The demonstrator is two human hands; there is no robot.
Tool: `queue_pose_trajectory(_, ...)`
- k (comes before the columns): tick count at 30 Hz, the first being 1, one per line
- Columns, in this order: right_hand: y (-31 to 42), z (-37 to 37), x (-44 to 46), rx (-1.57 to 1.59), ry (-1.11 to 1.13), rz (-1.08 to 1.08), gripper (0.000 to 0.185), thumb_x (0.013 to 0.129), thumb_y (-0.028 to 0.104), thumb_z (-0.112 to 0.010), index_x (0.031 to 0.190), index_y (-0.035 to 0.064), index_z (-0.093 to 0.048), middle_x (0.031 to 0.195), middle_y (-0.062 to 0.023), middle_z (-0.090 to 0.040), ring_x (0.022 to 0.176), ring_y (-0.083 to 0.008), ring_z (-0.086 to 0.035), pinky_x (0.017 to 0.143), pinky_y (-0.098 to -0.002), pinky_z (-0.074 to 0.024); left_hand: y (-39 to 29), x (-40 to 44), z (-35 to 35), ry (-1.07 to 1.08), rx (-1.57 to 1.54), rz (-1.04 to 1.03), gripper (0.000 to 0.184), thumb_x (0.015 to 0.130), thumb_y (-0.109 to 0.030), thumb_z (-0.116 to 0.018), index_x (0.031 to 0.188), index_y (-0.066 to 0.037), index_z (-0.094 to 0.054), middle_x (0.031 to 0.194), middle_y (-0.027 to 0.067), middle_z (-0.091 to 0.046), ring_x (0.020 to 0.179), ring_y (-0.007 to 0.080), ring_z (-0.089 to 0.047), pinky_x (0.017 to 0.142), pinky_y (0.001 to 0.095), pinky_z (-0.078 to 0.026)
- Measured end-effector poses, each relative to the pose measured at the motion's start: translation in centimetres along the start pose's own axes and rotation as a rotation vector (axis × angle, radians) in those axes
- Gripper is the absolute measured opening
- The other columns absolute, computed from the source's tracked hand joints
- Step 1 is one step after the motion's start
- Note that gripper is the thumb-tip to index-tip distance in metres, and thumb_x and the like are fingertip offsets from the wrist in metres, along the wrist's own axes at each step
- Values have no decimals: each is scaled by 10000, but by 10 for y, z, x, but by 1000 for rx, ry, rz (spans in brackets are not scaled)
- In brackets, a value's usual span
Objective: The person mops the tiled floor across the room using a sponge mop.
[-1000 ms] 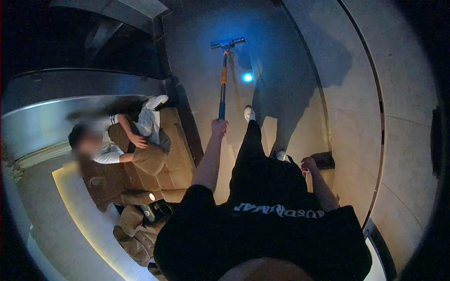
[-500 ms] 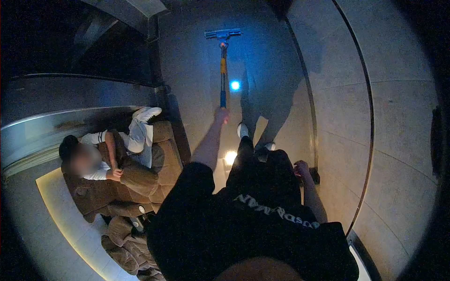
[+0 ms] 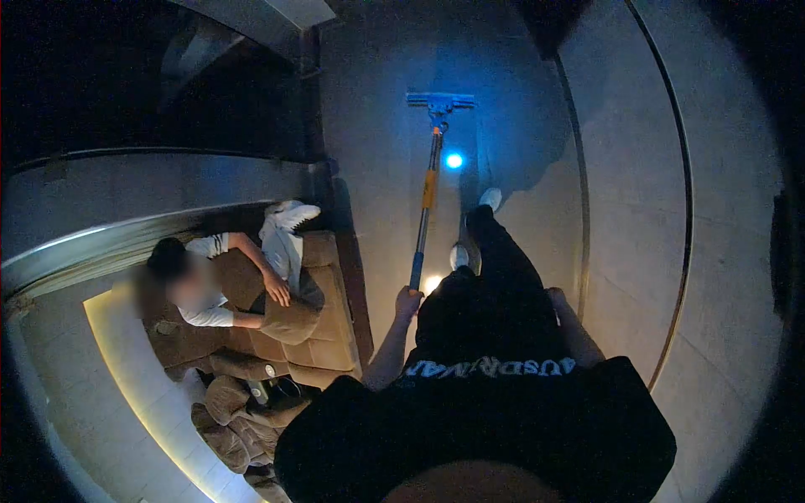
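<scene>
My left hand (image 3: 407,303) is closed around the lower end of a long-handled mop (image 3: 428,189), beside my left thigh. The mop's wide blue head (image 3: 440,102) rests on the floor ahead of me, and its handle slants back toward me past an orange section. By my right thigh hangs my right hand (image 3: 557,297). Nothing can be seen in it, but its fingers are too small and dark to make out.
To the left, a person (image 3: 205,251) sits on a brown sofa (image 3: 327,344). A tiled wall (image 3: 620,193) runs along my right. Two bright reflections show on the floor (image 3: 377,168), and my feet in white shoes stand there.
My left hand has drawn back toward my body, bringing the mop head nearer. One foot has stepped forward. The seated person's arm has shifted, and the view has moved slightly.
</scene>
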State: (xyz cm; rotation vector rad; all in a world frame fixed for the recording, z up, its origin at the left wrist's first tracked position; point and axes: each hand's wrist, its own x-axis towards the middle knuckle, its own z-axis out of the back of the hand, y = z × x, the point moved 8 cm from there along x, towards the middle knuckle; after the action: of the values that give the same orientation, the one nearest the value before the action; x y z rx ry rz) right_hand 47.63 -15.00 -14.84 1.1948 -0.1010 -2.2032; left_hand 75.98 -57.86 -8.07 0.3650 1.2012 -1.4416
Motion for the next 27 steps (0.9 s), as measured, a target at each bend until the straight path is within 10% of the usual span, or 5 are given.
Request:
queue_pose_trajectory(5, -38, 46, 126, -228, -320, 338, 198, 671, 255, -544, 750, 83, -602, 662, -155, -584, 599, -293, -575, 561, -392, -460, -91, -8, 2, -9, 76, 64, 328, 707, -369, -609, 661, -45, -591, 575, 92, -566, 529, 194, -557, 466, 321, -422)
queue_pose_trajectory(8, -13, 170, 156, 1019, -13, -286, 168, 695, 225, -538, 767, 77, -569, 593, -116, -537, 501, -240, -530, 480, -352, -447, -101, 25, 2, -146, 67, 49, 404, 719, -438, -590, 668, -39, -621, 596, 99, -579, 495, 185, -547, 445, 316, -414)
queue_pose_trajectory(10, 12, 252, 164, 1253, -36, -364, 149, 711, 205, -534, 779, 72, -547, 548, -90, -506, 435, -205, -500, 426, -326, -439, -149, 52, 7, -140, 6, 76, 394, 721, -426, -596, 627, -44, -597, 547, 84, -550, 436, 182, -515, 408, 320, -399)
queue_pose_trajectory(25, -14, 329, 221, 1299, -158, -567, 150, 763, 156, -449, 796, 69, -567, 555, -86, -526, 403, -172, -482, 367, -299, -391, -493, 316, 3, -36, -128, 93, 302, 706, -296, -591, 554, -59, -485, 470, 64, -464, 345, 175, -441, 322, 333, -341)
queue_pose_trajectory(27, -26, 310, 238, 230, -203, 170, 170, 784, 193, -452, 769, 56, -551, 584, -64, -524, 465, -177, -496, 402, -305, -408, -548, 346, 6, -111, -182, 38, 309, 709, -306, -594, 569, -43, -516, 476, 71, -472, 363, 175, -458, 322, 333, -338)
